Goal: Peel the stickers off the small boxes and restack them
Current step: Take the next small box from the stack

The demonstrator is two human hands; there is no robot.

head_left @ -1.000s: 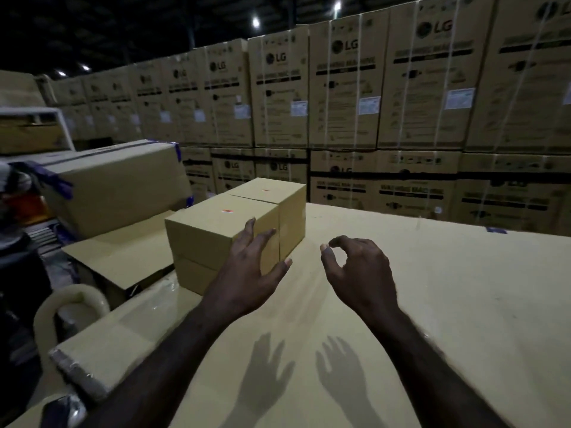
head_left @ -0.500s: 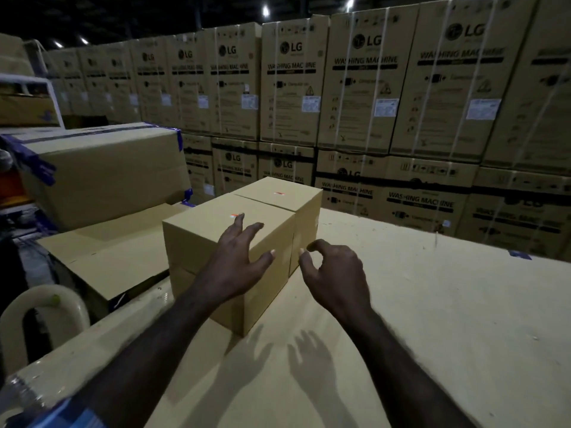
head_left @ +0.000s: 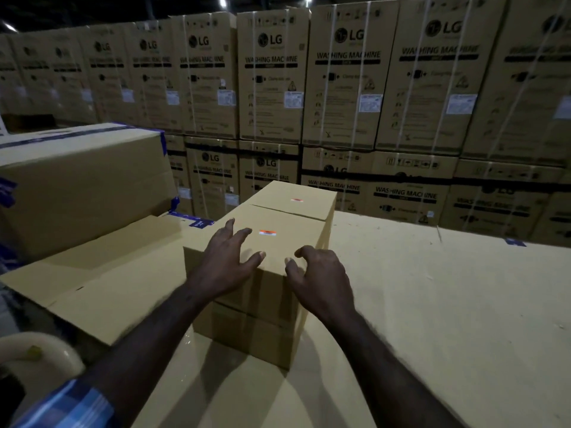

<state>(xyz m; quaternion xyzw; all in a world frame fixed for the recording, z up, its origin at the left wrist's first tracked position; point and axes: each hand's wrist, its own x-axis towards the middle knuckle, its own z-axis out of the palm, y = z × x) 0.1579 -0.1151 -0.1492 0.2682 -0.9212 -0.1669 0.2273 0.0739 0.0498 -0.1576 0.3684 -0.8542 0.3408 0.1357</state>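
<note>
Small plain cardboard boxes stand stacked on a big flat cardboard surface (head_left: 432,304). The near top box (head_left: 287,242) carries an orange and white sticker (head_left: 267,232); a lower box (head_left: 247,332) sits under it. Behind it the far top box (head_left: 296,196) has its own small sticker (head_left: 296,200). My left hand (head_left: 228,261) lies over the near box's top left edge, fingers spread, thumb on the top. My right hand (head_left: 318,273) sits at the near right corner with fingers curled, fingertips touching the box's edge.
A large box with blue tape (head_left: 77,180) stands at the left, with flattened cardboard (head_left: 102,273) in front of it. A wall of LG washing machine cartons (head_left: 355,88) closes off the back. A pale curved chair back (head_left: 37,353) shows at the lower left.
Both hands moved forward onto the near top box. The left hand slid up onto its top and the right hand reached its corner. The camera came closer to the stack.
</note>
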